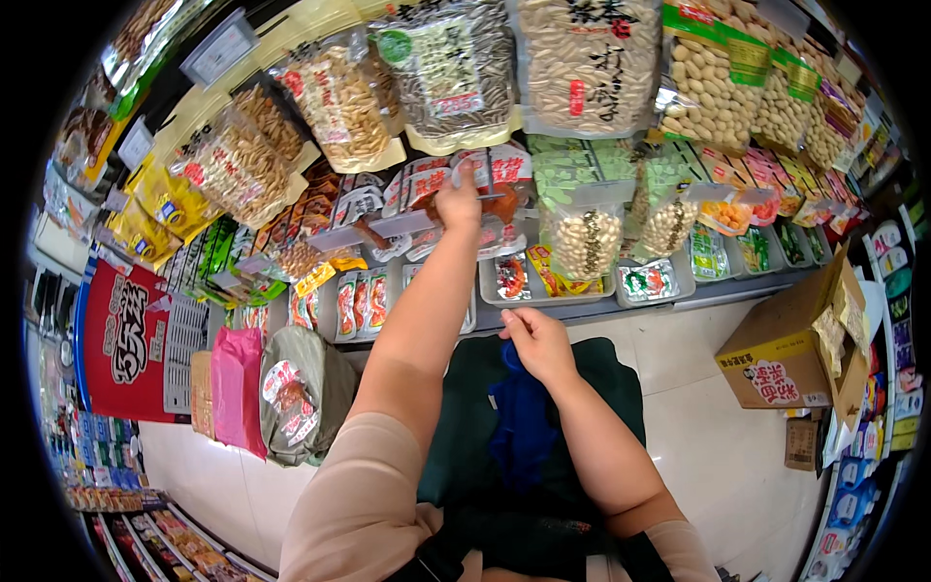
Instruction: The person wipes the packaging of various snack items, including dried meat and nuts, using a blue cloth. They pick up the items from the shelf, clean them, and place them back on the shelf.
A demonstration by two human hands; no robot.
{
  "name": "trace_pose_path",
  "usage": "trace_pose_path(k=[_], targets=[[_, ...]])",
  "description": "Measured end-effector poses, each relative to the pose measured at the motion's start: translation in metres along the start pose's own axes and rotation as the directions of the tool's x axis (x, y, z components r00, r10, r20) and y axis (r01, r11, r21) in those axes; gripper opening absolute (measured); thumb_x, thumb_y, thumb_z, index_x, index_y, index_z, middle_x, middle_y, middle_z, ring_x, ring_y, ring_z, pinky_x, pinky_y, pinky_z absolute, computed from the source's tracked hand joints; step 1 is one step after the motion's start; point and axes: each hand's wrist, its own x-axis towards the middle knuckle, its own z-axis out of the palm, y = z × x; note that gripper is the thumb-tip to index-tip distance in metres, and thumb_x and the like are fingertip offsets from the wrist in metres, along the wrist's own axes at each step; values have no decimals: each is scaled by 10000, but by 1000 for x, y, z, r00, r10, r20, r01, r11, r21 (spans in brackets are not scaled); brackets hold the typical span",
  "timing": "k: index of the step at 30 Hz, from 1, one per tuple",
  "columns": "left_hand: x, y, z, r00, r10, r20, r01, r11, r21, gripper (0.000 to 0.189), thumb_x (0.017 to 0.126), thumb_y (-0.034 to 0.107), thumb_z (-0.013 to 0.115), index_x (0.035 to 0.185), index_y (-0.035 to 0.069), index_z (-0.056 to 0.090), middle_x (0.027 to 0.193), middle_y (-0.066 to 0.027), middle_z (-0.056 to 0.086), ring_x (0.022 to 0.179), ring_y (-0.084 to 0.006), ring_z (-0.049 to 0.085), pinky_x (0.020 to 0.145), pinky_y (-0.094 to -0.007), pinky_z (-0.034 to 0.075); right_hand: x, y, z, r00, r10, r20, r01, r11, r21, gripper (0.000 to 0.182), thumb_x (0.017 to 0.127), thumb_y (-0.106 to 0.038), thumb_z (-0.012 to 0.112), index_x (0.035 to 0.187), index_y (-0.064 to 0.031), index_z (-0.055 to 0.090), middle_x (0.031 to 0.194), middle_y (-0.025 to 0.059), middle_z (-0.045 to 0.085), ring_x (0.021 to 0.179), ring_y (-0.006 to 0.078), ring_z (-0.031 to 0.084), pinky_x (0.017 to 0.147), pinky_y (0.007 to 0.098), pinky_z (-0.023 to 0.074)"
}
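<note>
My left hand (460,198) reaches up to the hanging snacks on the shelf. Its thumb and fingers are at a clear packet of brown roasted meat (502,204) with a red and white label, on a metal display hook; whether they pinch it is hidden. Similar packets (414,185) hang to the left. My right hand (538,342) is bent in front of my body, fingertips close together, over a blue cloth (522,429) on the dark green garment. Whether it grips the cloth's upper end is unclear. Pale green bags of nuts (588,236) hang right of the left hand.
Large nut and seed bags (451,80) line the upper shelf. Plastic bins of small packets (361,302) run along the lower shelf. At left stand a grey-green bag with a packet on top (309,393), a pink bag (238,389) and a red box (124,342). An open carton (785,349) is at right.
</note>
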Motion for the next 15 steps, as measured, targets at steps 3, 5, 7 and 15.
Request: trace_pose_path(k=[3, 5, 7, 15], targets=[[10, -2, 1, 982, -164, 96, 150, 978, 142, 575, 808, 436, 670, 1103, -47, 570, 980, -155, 629, 840, -234, 581, 764, -358, 459, 1, 9, 4, 1000, -23, -6, 23, 1000, -6, 275, 904, -272, 565, 896, -10, 645, 722, 101, 675, 663, 160, 645, 623, 292, 484], [-9, -1, -6, 957, -255, 139, 228, 956, 185, 599, 800, 392, 690, 1166, -49, 517, 1081, -154, 602, 938, -226, 571, 802, -361, 458, 2, 10, -1, 999, -3, -34, 5, 999, 48, 269, 918, -260, 553, 899, -7, 643, 727, 83, 675, 661, 113, 615, 618, 266, 471], [-12, -61, -51, 994, -96, 53, 91, 992, 88, 569, 787, 371, 698, 1151, -31, 527, 1118, -185, 596, 1000, -275, 588, 860, -373, 455, -4, 0, 9, 997, -53, 56, 49, 996, 78, 259, 927, -244, 544, 918, -5, 644, 735, 66, 669, 669, 89, 581, 624, 241, 451], [-85, -87, -304, 901, 408, 149, -379, 574, 726, 394, 734, 159, 717, 1067, 18, 561, 1184, -186, 525, 1118, -354, 497, 945, -408, 415, -3, 9, -3, 1000, 24, 16, -26, 997, 78, 262, 941, -227, 526, 923, 9, 639, 755, 42, 657, 724, 71, 553, 699, 222, 427]])
